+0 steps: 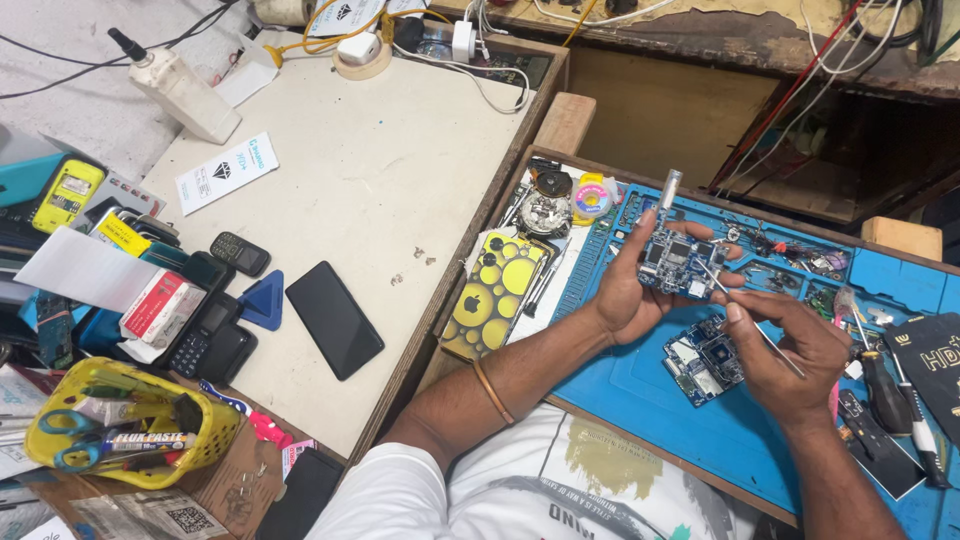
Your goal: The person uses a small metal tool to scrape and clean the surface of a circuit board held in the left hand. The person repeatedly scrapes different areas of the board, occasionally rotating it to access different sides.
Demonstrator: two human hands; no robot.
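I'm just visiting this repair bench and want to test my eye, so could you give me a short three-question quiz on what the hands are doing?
1. True or false: the left hand holds a small circuit board up above the blue work mat.
2. What does the right hand hold? A) thin metal tweezers B) scissors C) a black phone
3. Fill in: a second circuit board lies on the mat, just below the ____ hand.

Key: 1 true; 2 A, with the tip at the held board; 3 left.
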